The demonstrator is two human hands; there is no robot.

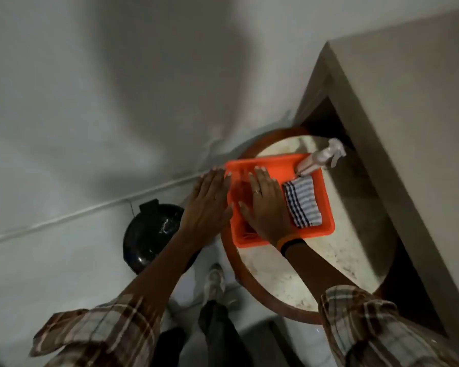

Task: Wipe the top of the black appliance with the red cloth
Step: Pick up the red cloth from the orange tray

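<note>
The red cloth (238,192) lies blurred in the left half of an orange tray (326,229), seen between my two hands. My left hand (207,205) hovers flat, palm down, over the tray's left edge with fingers straight. My right hand (266,205) is flat, palm down, over the tray's middle just right of the cloth, with a ring on one finger. Neither hand grips anything. The black appliance (154,234), round and glossy with a small handle, sits on the floor to the left of the table, partly hidden behind my left forearm.
The tray rests on a round wood-rimmed table (355,247). A blue-and-white striped cloth (302,202) and a clear spray bottle (319,158) lie in the tray's right side. A grey wall ledge (395,128) stands to the right. My shoe (214,283) is on the floor.
</note>
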